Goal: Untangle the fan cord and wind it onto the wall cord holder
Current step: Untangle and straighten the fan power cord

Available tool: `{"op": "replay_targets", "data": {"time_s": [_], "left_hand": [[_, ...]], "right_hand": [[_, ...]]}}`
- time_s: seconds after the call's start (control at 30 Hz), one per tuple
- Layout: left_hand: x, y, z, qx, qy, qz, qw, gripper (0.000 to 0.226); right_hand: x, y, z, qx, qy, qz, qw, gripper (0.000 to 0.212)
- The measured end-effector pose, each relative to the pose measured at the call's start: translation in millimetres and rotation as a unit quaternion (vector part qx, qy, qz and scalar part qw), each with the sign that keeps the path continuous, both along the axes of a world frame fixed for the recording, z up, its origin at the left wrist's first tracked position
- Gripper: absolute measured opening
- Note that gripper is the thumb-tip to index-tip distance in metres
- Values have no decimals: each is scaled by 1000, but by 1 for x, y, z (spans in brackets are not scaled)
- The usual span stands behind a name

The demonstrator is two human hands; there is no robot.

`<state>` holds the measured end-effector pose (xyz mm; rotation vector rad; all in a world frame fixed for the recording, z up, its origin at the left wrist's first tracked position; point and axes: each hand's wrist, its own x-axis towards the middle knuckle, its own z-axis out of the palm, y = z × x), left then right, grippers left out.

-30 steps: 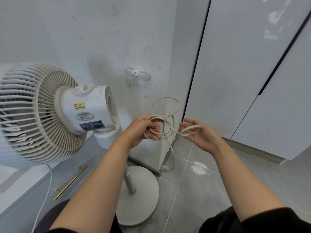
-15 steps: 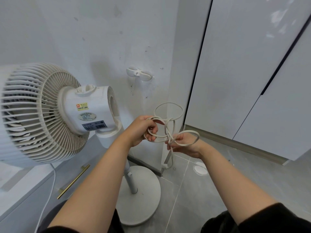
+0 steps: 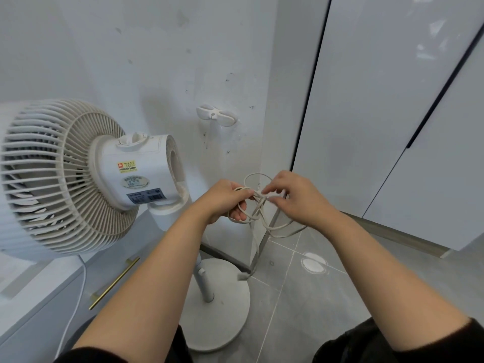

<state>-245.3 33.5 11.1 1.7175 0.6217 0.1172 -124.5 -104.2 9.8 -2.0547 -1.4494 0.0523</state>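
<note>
fan (image 3: 65,176) beside tangled cord (image 3: 275,229), holder (image 3: 216,117) above

Thin off-white fan cord (image 3: 259,203) hangs tangled in loose loops mid-scene, its plug end dangling low. The white plastic two-winged wall cord holder (image 3: 216,117) sits on the far wall above.

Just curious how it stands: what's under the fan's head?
A thin pole rising from a round base on the grey floor. The left forearm covers the pole's upper part.
</note>
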Motion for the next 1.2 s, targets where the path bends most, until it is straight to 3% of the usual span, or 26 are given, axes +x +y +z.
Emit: {"op": "replay_targets", "data": {"time_s": [0.07,0.13,0.37,0.57,0.7,0.8,0.93,1.0,1.07,1.2], "left_hand": [[1,-1,0,8,9,8,1000,24],[2,-2,0,14,14,15,1000,22],[0,-1,-3,37,24,12,999,21],[0,1,-11,55,-7,20,998,20],[3,1,-16,35,-14,40,998,20],[2,1,-17,-8,-12,19,1000,22],[-1,1,-13,-57,-17,5,998,29],[-2,-1,-11,-72,-13,2,997,30],[-3,-3,-10,-73,-7,-3,997,29],[-3,-6,-10,-16,20,-19,1000,30]], "right_hand": [[-3,4,-2,-68,-140,27,987,17],[-5,7,-5,-49,-228,54,971,14],[-2,11,-21,4,-360,86,929,24],[-2,0,-20,85,-222,-26,971,18],[-4,-4,-14,119,-25,-103,987,6],[-4,-4,-7,177,158,-173,956,5],[3,-3,0,262,393,-230,851,14],[5,-3,-1,257,417,-248,836,14],[6,-1,-7,238,400,-267,844,11],[9,-2,-17,141,219,-296,919,9]]}}
